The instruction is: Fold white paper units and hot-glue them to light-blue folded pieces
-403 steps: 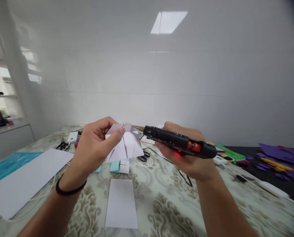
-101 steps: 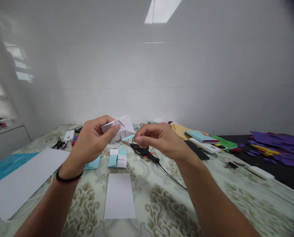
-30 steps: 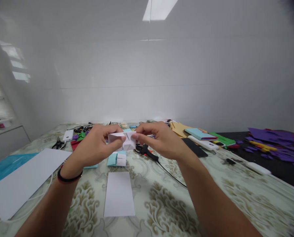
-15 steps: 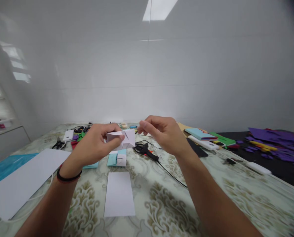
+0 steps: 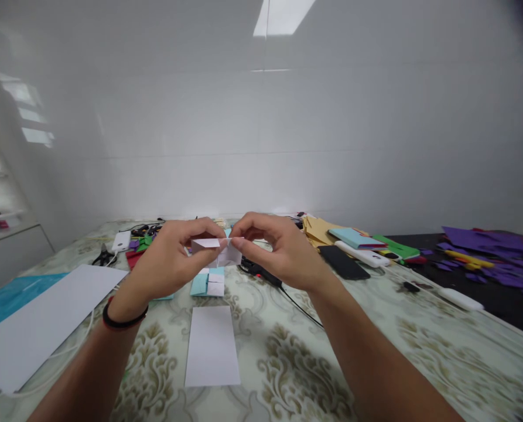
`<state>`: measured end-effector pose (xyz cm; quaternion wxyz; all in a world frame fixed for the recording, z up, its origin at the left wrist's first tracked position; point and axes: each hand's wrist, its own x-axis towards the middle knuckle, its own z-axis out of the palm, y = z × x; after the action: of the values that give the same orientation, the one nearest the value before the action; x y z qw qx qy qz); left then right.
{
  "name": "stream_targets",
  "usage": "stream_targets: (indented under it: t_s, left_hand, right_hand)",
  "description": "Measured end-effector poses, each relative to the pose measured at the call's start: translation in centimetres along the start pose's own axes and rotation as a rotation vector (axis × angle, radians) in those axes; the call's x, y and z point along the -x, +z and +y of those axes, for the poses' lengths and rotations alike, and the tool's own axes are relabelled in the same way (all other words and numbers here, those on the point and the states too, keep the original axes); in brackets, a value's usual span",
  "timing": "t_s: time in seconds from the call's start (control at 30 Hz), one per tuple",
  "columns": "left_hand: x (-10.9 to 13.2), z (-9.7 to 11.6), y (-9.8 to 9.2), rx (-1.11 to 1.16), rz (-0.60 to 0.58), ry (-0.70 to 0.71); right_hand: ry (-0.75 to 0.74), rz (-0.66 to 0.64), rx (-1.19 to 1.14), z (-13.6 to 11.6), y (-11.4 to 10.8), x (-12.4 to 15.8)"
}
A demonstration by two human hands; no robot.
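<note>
Between my two hands a small folded white paper piece (image 5: 230, 256) is held above the table. My left hand (image 5: 177, 249) pinches its left part between thumb and fingers. At its upper right edge, the thumb and fingers of my right hand (image 5: 283, 249) are closed on the paper. Fingers hide part of the folds. Just below lies a blue-and-white folded paper piece (image 5: 208, 282). Nearer to me a blank white paper rectangle (image 5: 212, 347) rests flat on the patterned tablecloth (image 5: 305, 375).
A black glue gun (image 5: 261, 272) with its cord lies behind my right hand. To the right are a dark phone (image 5: 344, 262), a white power strip (image 5: 362, 255) and purple paper scraps (image 5: 485, 258). Large white sheets (image 5: 54, 322) and scissors (image 5: 105, 256) lie left.
My right hand has moved left and in to the folded paper, and its fingers now pinch the paper's edge. My left hand keeps its hold nearly in place.
</note>
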<state>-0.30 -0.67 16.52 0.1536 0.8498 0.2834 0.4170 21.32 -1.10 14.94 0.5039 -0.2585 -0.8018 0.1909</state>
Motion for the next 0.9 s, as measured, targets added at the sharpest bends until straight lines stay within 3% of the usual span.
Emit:
stream_targets:
  t_s: [0.4,0.7,0.9]
  left_hand:
    - [0.2,0.4,0.3,-0.023,0.070,0.040]
    - [0.6,-0.9,-0.9,0.016,0.210,-0.024]
    - [0.3,-0.3,0.2,0.105,0.128,-0.033]
  right_hand:
    - [-0.018,0.031,-0.044,-0.6,0.6,-0.2]
    - [0.033,0.082,-0.068,1.3,-1.1,-0.3]
    - [0.048,-0.015,-0.030,0.2,-0.3,-0.1]
